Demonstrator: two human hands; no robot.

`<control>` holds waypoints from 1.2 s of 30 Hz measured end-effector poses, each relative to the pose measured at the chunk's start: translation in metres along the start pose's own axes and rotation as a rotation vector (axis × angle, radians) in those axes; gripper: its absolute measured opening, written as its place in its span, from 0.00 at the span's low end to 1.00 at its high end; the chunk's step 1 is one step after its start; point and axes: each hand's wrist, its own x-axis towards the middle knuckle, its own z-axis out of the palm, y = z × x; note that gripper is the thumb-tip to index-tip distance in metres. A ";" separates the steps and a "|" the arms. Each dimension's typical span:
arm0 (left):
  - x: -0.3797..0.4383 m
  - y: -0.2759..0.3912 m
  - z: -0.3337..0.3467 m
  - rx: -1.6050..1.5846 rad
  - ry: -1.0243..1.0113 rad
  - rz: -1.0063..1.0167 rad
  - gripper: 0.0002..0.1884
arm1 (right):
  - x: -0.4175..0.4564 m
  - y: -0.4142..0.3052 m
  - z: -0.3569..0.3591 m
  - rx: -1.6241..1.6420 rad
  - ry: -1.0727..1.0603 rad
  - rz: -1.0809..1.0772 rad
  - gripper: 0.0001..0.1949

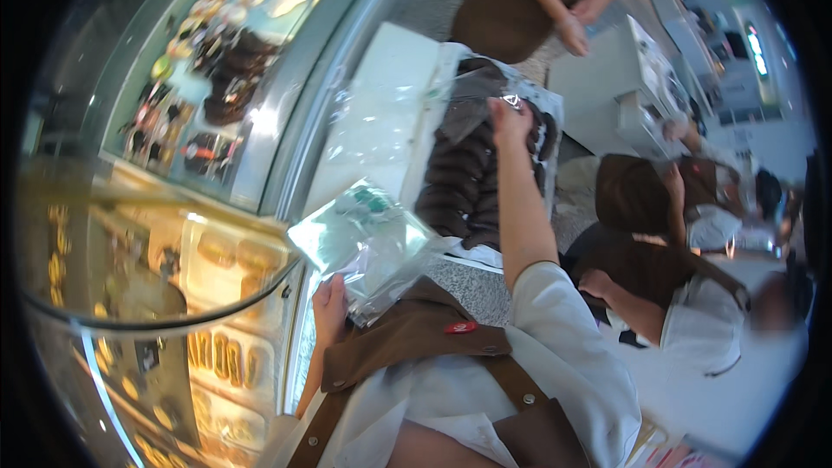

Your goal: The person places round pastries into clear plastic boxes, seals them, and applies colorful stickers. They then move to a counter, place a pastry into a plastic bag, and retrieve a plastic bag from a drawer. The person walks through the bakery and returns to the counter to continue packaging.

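My left hand (330, 305) grips a stack of clear plastic bags (370, 240) with some green print, held in front of my brown apron (416, 331). My right hand (512, 122) reaches out over a tray lined with white paper (478, 259). Rows of dark chocolate-coated pastries (452, 175) fill that tray. Thin clear plastic film (471, 101), apparently a bag, is pinched in my right fingers and spreads over the far pastries. Glare and the back of my hand hide the fingertips, so whether they touch a pastry cannot be seen.
A white board (383, 104) lies left of the tray on the speckled counter (474, 289). Glass display cases with baked goods (234, 78) run along the left. Across the counter stands an aproned person (539, 0); other people (650, 292) are at the right.
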 end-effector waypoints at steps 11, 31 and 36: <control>0.006 0.013 0.011 0.079 -0.118 0.096 0.16 | -0.028 0.033 -0.021 -0.472 0.339 -0.092 0.32; 0.009 0.046 0.110 -0.260 -0.528 -0.317 0.08 | -0.332 -0.087 -0.157 -0.470 -0.067 -0.050 0.11; -0.026 0.037 0.127 -0.171 -0.673 -0.325 0.10 | -0.395 -0.132 -0.146 -0.400 -0.078 -0.255 0.14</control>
